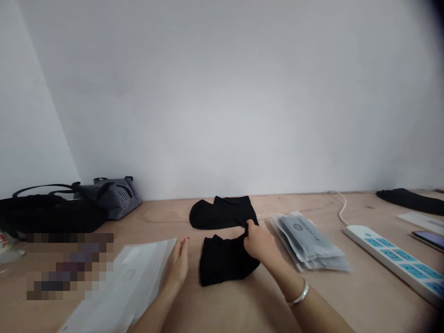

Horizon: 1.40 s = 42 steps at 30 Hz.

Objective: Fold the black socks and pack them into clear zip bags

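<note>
A folded black cloth garment (222, 261) lies on the table in front of me. It looks soft and sock-like, but its exact kind is unclear. My right hand (258, 240) pinches its upper right corner, with a silver bangle on that wrist. Behind it, a second black garment (222, 213) lies flat, its left end rounded. My left hand (178, 263) rests on edge, fingers stretched out and holding nothing visible, beside a stack of frosted plastic bags (128, 277). To the right of my right hand are filled frosted packets (308, 240) with dark contents and printing.
A white power strip (398, 259) with blue sockets lies at right, its cable (343, 206) running toward the wall. Past it are a phone (430, 239) and more black cloth (412, 200). A striped bag (120, 196) and a black bag (52, 212) stand at back left.
</note>
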### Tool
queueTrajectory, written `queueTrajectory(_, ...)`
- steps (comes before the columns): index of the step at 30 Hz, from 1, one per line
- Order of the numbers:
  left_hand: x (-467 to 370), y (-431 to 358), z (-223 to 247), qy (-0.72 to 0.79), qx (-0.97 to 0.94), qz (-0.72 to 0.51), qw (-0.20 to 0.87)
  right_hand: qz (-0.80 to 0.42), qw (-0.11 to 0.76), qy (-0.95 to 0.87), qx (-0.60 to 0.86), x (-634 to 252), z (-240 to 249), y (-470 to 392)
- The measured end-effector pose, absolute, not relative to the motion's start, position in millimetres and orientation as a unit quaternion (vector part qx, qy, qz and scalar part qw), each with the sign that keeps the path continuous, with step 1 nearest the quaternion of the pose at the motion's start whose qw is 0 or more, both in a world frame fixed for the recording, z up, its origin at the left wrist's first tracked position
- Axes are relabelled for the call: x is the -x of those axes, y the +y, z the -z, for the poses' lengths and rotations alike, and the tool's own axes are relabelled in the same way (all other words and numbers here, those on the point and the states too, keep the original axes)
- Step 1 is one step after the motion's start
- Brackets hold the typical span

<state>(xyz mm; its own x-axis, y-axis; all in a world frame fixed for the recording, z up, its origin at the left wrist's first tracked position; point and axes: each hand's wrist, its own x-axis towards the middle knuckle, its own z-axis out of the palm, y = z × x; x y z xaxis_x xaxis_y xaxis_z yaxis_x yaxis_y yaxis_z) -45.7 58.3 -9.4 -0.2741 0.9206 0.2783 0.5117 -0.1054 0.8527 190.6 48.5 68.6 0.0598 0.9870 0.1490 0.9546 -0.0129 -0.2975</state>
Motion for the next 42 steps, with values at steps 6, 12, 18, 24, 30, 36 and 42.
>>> queueTrajectory(6, 46, 61, 18, 0.653, -0.535, -0.499, 0.196, -0.005, 0.160, -0.724, 0.671, -94, -68, 36)
queueTrajectory(12, 52, 63, 16, 0.665, -0.536, -0.496, 0.154, 0.005, 0.130, -0.783, 0.608, -60, -29, 28)
queueTrajectory(18, 33, 39, -7, 0.568, -0.675, -0.461, 0.101, -0.043, 0.149, -0.915, 0.372, -148, -27, 20)
queueTrajectory(24, 4, 20, -17, 0.436, -0.859, -0.263, 0.044, -0.134, 0.265, -0.896, 0.330, -215, -19, 20)
queueTrajectory(30, 13, 20, -6, 0.441, -0.880, -0.094, 0.148, -0.083, 0.123, -0.920, 0.364, -205, -13, 22)
queueTrajectory(36, 20, 21, -3, 0.445, -0.868, -0.099, 0.195, -0.042, 0.091, -0.914, 0.392, -195, -1, 25)
queueTrajectory(42, 24, 20, -14, 0.412, -0.851, -0.235, 0.226, -0.111, 0.241, -0.874, 0.407, -199, -17, 21)
